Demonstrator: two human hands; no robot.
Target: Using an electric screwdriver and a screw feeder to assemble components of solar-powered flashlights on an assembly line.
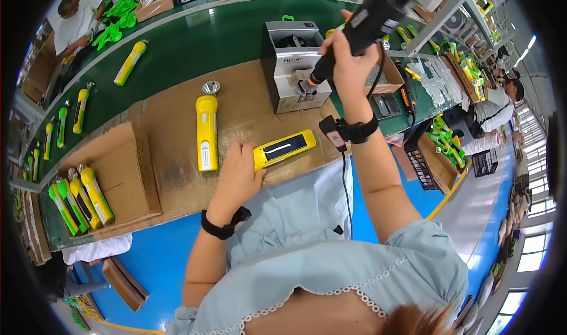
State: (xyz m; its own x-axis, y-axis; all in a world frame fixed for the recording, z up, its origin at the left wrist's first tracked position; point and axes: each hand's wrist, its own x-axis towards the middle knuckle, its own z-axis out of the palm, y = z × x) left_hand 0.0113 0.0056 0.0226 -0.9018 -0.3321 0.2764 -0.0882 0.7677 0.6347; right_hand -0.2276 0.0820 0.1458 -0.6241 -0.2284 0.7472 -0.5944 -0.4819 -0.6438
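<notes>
My left hand (239, 172) is closed around one end of a yellow flashlight body (287, 148), which lies on the cardboard sheet with a dark panel facing up. Raised at the right, my right hand (352, 66) grips a black electric screwdriver (373, 25). Its tip points down at the outlet of a grey screw feeder (283, 66); whether a screw sits on it is too small to tell. Another yellow flashlight (207, 134) lies left of my left hand, with a loose shiny reflector (211, 87) at its head.
An open cardboard box (150, 175) at the left holds several yellow and green flashlights. More flashlights lie along the green bench (177, 45). Beyond the feeder are a small box of screws (384, 78) and another screwdriver (407, 96). A co-worker (77, 25) sits at the far left.
</notes>
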